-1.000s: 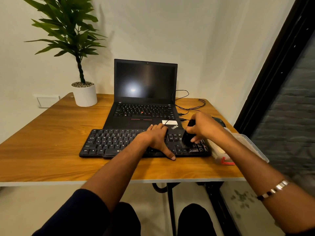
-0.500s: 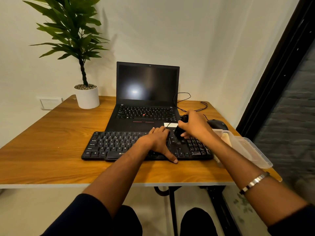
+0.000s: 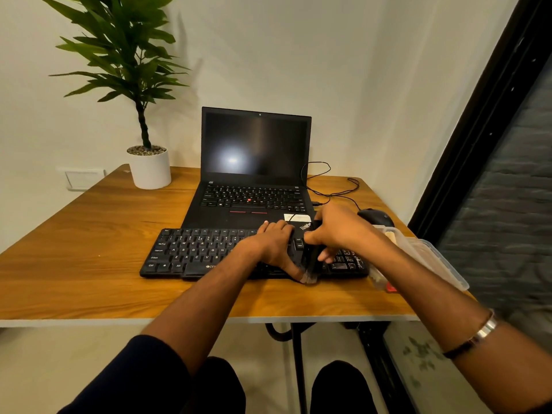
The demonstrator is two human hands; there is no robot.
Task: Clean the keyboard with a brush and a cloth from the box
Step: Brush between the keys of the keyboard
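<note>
- Right grip (image 3: 337, 231): fingers curled round the black brush (image 3: 312, 258), bristles at the keyboard's front edge.
- Left grip (image 3: 273, 246): fingers straight, pressing flat on the keyboard (image 3: 197, 252).
- Keyboard: lies on the counter (image 3: 89, 234), before the laptop (image 3: 254, 174).
- Clear box (image 3: 430, 258): at the counter's right edge.

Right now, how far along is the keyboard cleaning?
Done: the brush is out of the box and gripped by the right hand. In hand: its bristles sweep the keyboard near the front edge, while the left hand rests on the keys, steadying it. Left: no cloth is out, so wiping looks not yet begun.
</note>
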